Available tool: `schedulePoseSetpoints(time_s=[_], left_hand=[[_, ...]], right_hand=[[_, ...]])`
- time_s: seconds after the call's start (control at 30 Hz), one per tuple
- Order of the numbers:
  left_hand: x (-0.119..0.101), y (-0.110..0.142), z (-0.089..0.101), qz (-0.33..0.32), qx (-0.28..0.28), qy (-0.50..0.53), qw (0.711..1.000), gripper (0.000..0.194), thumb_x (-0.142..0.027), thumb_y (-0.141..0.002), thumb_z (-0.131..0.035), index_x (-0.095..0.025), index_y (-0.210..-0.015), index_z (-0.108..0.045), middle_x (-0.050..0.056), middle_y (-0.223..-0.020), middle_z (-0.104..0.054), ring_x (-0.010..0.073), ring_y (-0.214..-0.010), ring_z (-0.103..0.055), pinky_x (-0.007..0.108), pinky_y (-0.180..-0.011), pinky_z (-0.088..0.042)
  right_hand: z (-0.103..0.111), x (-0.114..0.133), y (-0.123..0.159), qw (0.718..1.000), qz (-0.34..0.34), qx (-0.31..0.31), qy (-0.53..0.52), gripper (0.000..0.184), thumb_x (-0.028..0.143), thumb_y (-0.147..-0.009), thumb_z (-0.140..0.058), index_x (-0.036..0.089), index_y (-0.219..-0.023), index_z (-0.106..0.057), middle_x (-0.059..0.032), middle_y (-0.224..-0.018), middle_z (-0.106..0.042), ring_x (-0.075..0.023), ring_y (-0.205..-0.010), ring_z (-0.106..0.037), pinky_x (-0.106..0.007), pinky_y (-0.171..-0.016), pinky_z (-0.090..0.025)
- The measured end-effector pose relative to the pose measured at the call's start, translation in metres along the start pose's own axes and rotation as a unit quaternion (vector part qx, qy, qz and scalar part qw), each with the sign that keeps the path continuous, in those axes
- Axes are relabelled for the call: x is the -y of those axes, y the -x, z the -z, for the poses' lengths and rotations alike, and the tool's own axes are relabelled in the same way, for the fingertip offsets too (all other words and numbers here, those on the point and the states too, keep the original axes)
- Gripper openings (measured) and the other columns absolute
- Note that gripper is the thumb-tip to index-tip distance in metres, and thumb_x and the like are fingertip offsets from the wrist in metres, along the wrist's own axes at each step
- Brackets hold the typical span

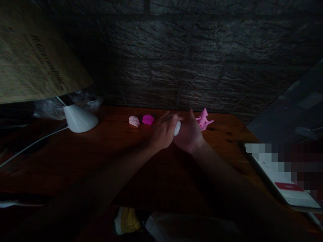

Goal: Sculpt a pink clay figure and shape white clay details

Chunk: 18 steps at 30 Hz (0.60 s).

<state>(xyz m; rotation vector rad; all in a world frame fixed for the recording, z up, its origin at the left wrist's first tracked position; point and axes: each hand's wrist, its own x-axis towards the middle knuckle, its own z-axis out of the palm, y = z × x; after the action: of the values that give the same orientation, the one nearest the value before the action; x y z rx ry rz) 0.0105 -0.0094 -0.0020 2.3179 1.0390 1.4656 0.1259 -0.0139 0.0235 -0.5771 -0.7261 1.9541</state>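
Wooden table, pink figure beside right hand.

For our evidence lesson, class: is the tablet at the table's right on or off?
On: the tablet shows a lit, pale page with a red band, though part of it is pixelated.

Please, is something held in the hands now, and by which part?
Yes, a white lump, between left hand and right hand. Its side is visible; exact contact points cannot be told.
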Motion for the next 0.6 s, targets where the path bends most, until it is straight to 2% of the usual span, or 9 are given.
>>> schedulePoseSetpoints(time_s=[0.1, 0.17, 0.23, 0.33, 0.4, 0.47, 0.6], left_hand=[[-0.007, 0.001, 0.0, -0.022, 0.033, 0.029, 0.999, 0.057, -0.04, -0.107, -0.021, -0.02, -0.106, -0.074, 0.01, -0.109, -0.077, 0.0201, -0.113, -0.069, 0.041, -0.112, -0.045], [-0.013, 0.002, -0.002, -0.028, 0.046, 0.041, 0.998, 0.045, -0.042, -0.105, -0.033, -0.02, -0.104, -0.073, 0.011, -0.109, -0.077, 0.0208, -0.109, -0.07, 0.038, -0.101, -0.052], [-0.018, 0.002, -0.005, -0.023, 0.034, 0.036, 0.998, 0.036, -0.041, -0.103, -0.043, -0.02, -0.1, -0.072, 0.01, -0.106, -0.077, 0.0204, -0.104, -0.071, 0.035, -0.094, -0.054], [-0.017, -0.001, -0.006, -0.003, -0.023, 0.036, 0.999, 0.032, -0.04, -0.101, -0.051, -0.02, -0.086, -0.071, 0.007, -0.09, -0.077, 0.0177, -0.088, -0.071, 0.031, -0.084, -0.054], [-0.012, -0.005, -0.003, 0.037, -0.078, 0.056, 0.995, 0.036, -0.043, -0.099, -0.054, -0.02, -0.074, -0.068, 0.005, -0.077, -0.074, 0.0151, -0.075, -0.069, 0.028, -0.074, -0.053], [-0.005, -0.01, 0.001, 0.106, -0.135, 0.091, 0.981, 0.042, -0.048, -0.098, -0.055, -0.02, -0.067, -0.064, 0.002, -0.066, -0.07, 0.0129, -0.064, -0.066, 0.025, -0.063, -0.05], [0.007, -0.022, 0.009, 0.253, -0.178, 0.162, 0.937, 0.058, -0.062, -0.095, -0.052, -0.022, -0.053, -0.05, -0.003, -0.045, -0.051, 0.0101, -0.042, -0.05, 0.023, -0.044, -0.038]], right_hand=[[-0.001, 0.001, 0.003, 1.0, -0.023, -0.017, -0.008, 0.065, 0.075, -0.094, -0.029, 0.024, -0.081, -0.067, -0.0092, -0.083, -0.073, -0.031, -0.114, -0.065, -0.052, -0.101, -0.048], [-0.002, 0.001, 0.005, 0.999, -0.04, -0.033, -0.011, 0.07, 0.076, -0.094, -0.025, 0.023, -0.078, -0.068, -0.0113, -0.082, -0.073, -0.032, -0.111, -0.066, -0.053, -0.099, -0.049], [-0.005, 0.001, 0.007, 0.999, -0.039, -0.034, -0.007, 0.073, 0.081, -0.09, -0.027, 0.023, -0.078, -0.07, -0.0125, -0.085, -0.073, -0.0329, -0.11, -0.066, -0.054, -0.097, -0.049], [-0.007, -0.003, 0.007, 1.0, -0.024, -0.01, -0.004, 0.071, 0.086, -0.084, -0.034, 0.025, -0.081, -0.07, -0.011, -0.089, -0.073, -0.0324, -0.112, -0.065, -0.053, -0.097, -0.049], [-0.007, -0.007, 0.005, 1.0, -0.018, 0.004, -0.008, 0.07, 0.087, -0.084, -0.035, 0.026, -0.085, -0.069, -0.0091, -0.09, -0.073, -0.031, -0.113, -0.064, -0.052, -0.098, -0.049], [-0.004, -0.011, 0.003, 1.0, -0.02, 0.003, -0.012, 0.07, 0.087, -0.084, -0.035, 0.026, -0.091, -0.068, -0.0077, -0.09, -0.072, -0.0299, -0.112, -0.064, -0.051, -0.099, -0.048], [0.004, -0.014, -0.002, 0.999, -0.032, -0.026, 0.002, 0.072, 0.087, -0.084, -0.038, 0.023, -0.102, -0.065, -0.0075, -0.091, -0.071, -0.0281, -0.106, -0.065, -0.049, -0.099, -0.049]])
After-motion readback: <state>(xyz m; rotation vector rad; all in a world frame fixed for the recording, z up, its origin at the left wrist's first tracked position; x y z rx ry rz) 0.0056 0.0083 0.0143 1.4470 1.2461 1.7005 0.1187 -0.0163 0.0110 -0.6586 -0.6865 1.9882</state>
